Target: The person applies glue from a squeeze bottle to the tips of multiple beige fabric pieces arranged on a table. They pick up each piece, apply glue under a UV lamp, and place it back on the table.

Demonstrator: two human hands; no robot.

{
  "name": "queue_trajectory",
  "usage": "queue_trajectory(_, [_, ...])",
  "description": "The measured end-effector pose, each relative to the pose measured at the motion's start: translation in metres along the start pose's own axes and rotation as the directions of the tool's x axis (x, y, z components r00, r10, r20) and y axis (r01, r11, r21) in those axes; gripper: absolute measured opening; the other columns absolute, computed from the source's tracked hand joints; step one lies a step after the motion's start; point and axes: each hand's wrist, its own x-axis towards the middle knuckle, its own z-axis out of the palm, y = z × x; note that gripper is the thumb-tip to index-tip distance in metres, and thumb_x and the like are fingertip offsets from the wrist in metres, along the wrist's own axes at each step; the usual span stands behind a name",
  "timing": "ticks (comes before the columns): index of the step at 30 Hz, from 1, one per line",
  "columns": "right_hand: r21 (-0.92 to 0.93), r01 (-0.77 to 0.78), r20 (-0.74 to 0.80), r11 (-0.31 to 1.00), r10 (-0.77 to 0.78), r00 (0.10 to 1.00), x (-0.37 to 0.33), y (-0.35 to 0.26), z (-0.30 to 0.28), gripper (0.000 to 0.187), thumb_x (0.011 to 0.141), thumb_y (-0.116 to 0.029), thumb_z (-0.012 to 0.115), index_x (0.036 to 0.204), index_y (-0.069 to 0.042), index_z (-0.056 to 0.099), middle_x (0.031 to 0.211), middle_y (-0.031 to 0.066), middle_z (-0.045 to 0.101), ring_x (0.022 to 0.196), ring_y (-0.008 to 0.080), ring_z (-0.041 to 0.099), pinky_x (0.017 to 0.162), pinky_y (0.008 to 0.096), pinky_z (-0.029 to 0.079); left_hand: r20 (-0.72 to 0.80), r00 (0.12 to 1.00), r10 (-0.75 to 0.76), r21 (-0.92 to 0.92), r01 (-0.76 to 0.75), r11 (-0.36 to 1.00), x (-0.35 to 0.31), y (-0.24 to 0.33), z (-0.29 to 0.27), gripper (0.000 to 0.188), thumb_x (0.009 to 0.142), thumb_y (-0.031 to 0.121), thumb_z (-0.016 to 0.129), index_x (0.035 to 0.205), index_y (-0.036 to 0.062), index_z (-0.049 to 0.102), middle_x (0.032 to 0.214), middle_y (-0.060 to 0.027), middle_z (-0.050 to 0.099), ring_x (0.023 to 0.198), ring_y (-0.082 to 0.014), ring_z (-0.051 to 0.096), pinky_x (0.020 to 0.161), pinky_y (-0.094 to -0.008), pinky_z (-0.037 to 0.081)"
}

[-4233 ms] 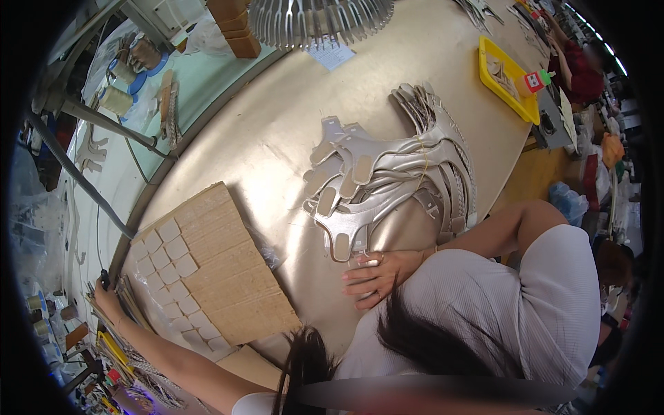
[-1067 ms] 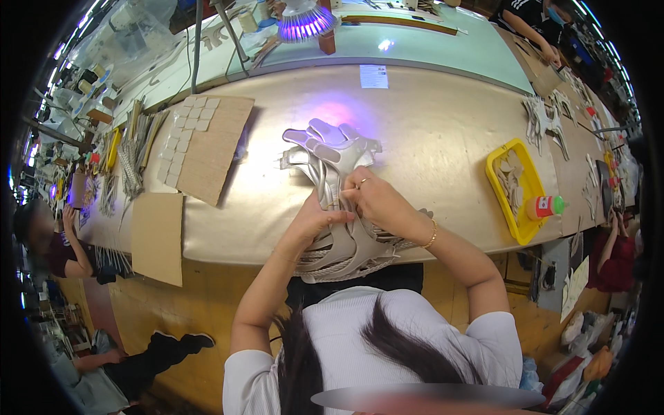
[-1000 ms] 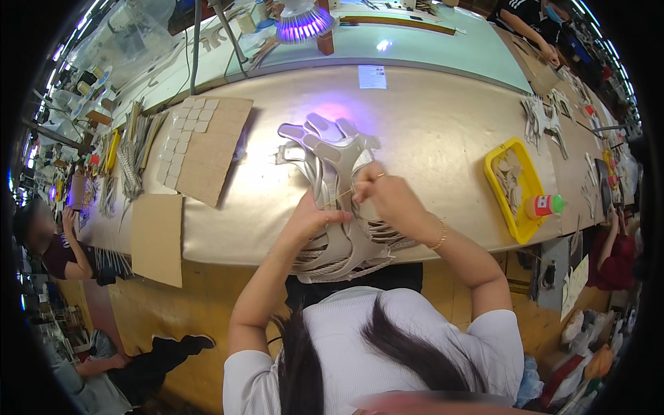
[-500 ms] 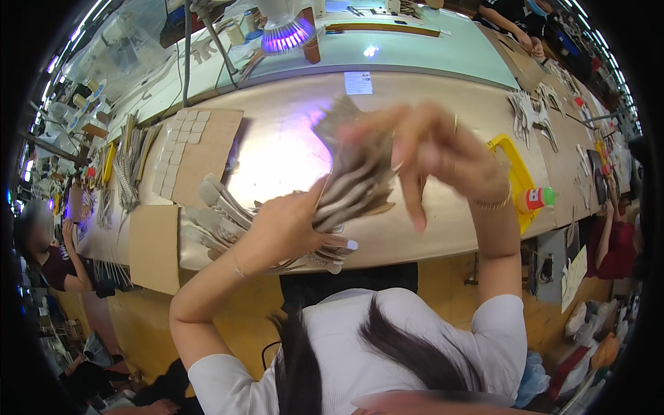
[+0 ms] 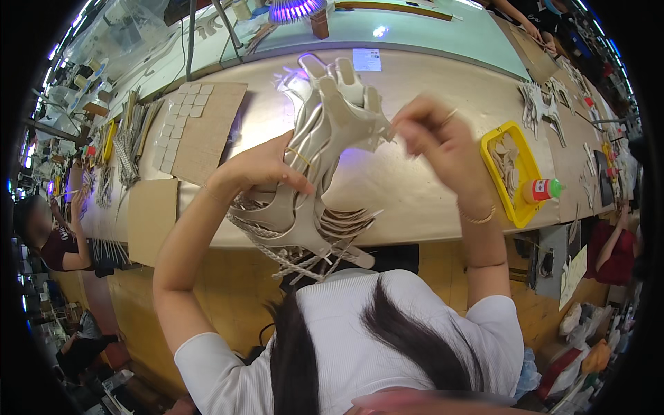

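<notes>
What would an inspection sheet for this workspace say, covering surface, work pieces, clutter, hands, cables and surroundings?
Surface: shiny beige worktable.
Job's things: bundle of silvery-beige straps, with braided strips toward its near end.
Clutter: cardboard sheet with pale square pads to the left; yellow tray with beige pieces and a green-capped bottle to the right.
Left hand: gripping the bundle.
Right hand: blurred, near the bundle's far end; contact unclear.
Cables: too unclear to confirm.
Surroundings: lamp glowing violet; co-workers at left, right and upper right.
</notes>
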Motion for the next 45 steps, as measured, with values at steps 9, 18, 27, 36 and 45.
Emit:
queue_trajectory(9, [-0.489, 0.050, 0.056, 0.871, -0.026, 0.998, -0.005, 0.067, 0.074, 0.016, 0.082, -0.019, 0.068, 0.089, -0.005, 0.066, 0.070, 0.0075, 0.063, 0.058, 0.0159, 0.058, 0.056, 0.0289, 0.046, 0.024, 0.998, -0.052, -0.021, 0.053, 0.998, 0.039, -0.038, 0.013, 0.069, 0.059, 0.016, 0.076, 0.121, 0.0024, 0.049, 0.108, -0.0093, 0.059, 0.097, -0.0181, 0.058, 0.086, -0.0304, 0.048])
queue_trajectory(18, [-0.723, 0.130, 0.182, 0.679, 0.005, 0.983, 0.019, 0.055, 0.078, 0.017, 0.088, -0.023, 0.058, 0.085, -0.006, 0.058, 0.074, 0.0124, 0.062, 0.068, 0.0319, 0.061, 0.061, 0.0403, 0.047, 0.017, 0.996, -0.085, 0.049, 0.084, 0.995, 0.025, -0.013, 0.020, 0.062, 0.060, 0.018, 0.080, 0.114, 0.0005, 0.052, 0.096, -0.0156, 0.063, 0.086, -0.0209, 0.063, 0.074, -0.0318, 0.053])
queue_trajectory(27, [-0.824, 0.427, 0.330, 0.373, -0.296, 0.896, 0.156, 0.000, 0.006, 0.017, 0.086, -0.016, 0.056, 0.085, 0.001, 0.056, 0.085, 0.0183, 0.057, 0.085, 0.0354, 0.055, 0.076, 0.0426, 0.044, 0.110, 0.970, 0.217, 0.365, -0.242, 0.899, 0.011, 0.000, 0.058, 0.093, 0.058, 0.019, 0.083, 0.136, 0.0015, 0.035, 0.112, -0.0156, 0.060, 0.104, -0.0234, 0.058, 0.093, -0.0340, 0.044])
queue_trajectory(36, [-0.545, -0.222, -0.027, 0.808, 0.248, 0.968, 0.010, 0.045, -0.103, 0.013, 0.084, -0.012, 0.062, 0.078, -0.004, 0.054, 0.068, 0.0048, 0.062, 0.061, 0.0112, 0.063, 0.052, 0.0250, 0.047, -0.036, 0.990, 0.133, 0.060, -0.131, 0.990, -0.043, -0.019, 0.028, 0.091, 0.051, 0.018, 0.087, 0.128, -0.0032, 0.042, 0.116, -0.0130, 0.056, 0.105, -0.0220, 0.055, 0.094, -0.0336, 0.042])
queue_trajectory(45, [-0.524, -0.656, -0.589, 0.544, 0.324, 0.740, -0.117, 0.020, -0.197, 0.013, 0.081, -0.006, 0.059, 0.089, 0.003, 0.063, 0.068, 0.0079, 0.064, 0.056, 0.0112, 0.060, 0.055, 0.0250, 0.048, -0.424, 0.883, 0.199, -0.337, -0.358, 0.871, -0.054, -0.032, 0.021, 0.088, 0.053, 0.018, 0.080, 0.127, -0.0079, 0.039, 0.107, -0.0204, 0.058, 0.099, -0.0333, 0.060, 0.091, -0.0413, 0.048])
